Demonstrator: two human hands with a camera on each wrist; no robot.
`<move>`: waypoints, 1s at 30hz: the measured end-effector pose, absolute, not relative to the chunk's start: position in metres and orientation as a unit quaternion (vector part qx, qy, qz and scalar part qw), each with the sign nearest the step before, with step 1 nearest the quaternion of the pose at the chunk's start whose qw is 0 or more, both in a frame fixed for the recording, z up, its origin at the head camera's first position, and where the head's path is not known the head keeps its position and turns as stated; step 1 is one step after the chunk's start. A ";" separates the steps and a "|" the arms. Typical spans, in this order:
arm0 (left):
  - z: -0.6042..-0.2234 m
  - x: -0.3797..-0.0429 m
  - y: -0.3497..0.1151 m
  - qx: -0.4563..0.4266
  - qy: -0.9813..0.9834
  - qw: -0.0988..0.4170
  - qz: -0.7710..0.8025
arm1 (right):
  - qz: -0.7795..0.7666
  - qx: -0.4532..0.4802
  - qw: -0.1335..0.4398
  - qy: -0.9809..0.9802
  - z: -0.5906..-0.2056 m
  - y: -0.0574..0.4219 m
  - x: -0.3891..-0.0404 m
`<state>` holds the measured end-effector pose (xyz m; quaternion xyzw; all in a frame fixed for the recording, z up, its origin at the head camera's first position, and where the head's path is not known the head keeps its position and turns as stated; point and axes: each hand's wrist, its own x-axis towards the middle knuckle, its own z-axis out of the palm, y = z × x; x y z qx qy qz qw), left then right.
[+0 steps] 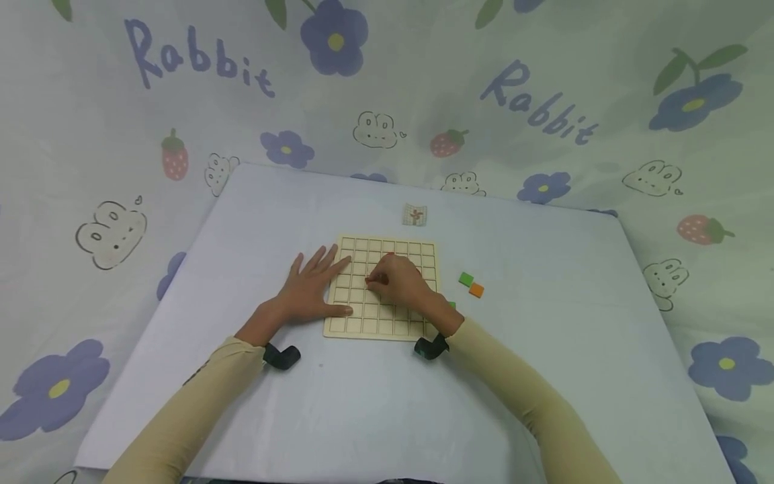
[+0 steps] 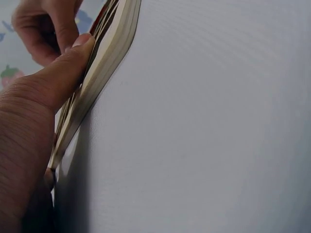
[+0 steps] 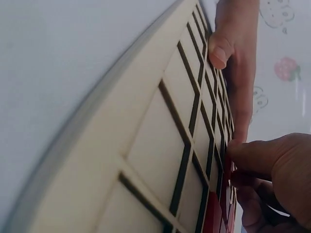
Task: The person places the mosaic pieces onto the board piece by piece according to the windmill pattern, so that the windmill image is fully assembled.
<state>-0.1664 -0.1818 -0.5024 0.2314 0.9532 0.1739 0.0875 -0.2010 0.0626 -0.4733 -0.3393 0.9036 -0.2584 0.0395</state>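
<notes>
A pale wooden board with a square grid (image 1: 357,329) lies on the white table. My left hand (image 1: 308,290), fingers spread, rests on its left edge, with the thumb (image 2: 73,58) along the near side. Over the middle of the board, my right hand (image 1: 400,279) pinches a small red tile (image 3: 227,167) between thumb and fingers, down at the grid. Another red tile (image 3: 212,213) sits on the grid close to that hand in the right wrist view. The right hand and forearm hide part of the board.
Right of the board lie a green tile (image 1: 466,278) and an orange tile (image 1: 476,290), corners nearly touching. Another green tile (image 1: 452,305) shows partly behind the right wrist. Beyond the board's far edge lies a small patterned card (image 1: 414,215). A printed curtain (image 1: 423,81) hangs behind the table.
</notes>
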 end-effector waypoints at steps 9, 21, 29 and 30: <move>-0.502 -0.167 -0.180 0.228 0.954 0.087 0.176 | -0.265 -0.314 0.037 0.911 -0.475 0.065 -0.203; -0.503 -0.169 -0.179 0.220 0.956 0.086 0.173 | -0.268 -0.252 0.009 0.930 -0.470 0.117 -0.199; -0.504 -0.167 -0.179 0.218 0.956 0.088 0.173 | -0.254 -0.180 -0.003 0.950 -0.472 0.165 -0.195; -0.503 -0.166 -0.179 0.218 0.956 0.087 0.174 | -0.247 -0.172 -0.009 0.954 -0.473 0.171 -0.195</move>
